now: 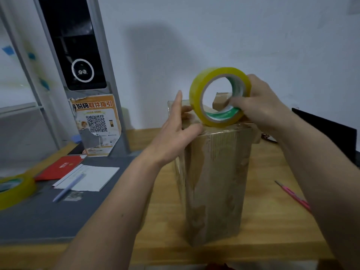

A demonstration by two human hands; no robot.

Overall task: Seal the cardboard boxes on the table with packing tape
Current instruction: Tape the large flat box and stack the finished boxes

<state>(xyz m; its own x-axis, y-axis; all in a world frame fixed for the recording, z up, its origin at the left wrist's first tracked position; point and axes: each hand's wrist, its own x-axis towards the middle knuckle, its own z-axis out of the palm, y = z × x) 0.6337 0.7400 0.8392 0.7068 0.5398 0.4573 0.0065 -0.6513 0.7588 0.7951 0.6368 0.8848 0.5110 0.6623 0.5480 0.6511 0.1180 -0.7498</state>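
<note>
Tape roll [220,97] in right grip [259,102], atop box [216,172].

left hand [175,131] reaching forward with fingers straight and spread, thumb out, right hand [259,106] curled in a grip, fingers hooked inward, both forearms bare

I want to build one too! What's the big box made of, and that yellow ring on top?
The box looks like brown cardboard, matte, with shiny clear tape strips over it. The yellow ring looks like glossy plastic packing tape wound on a core, probably cardboard; the right hand grips it.
</note>
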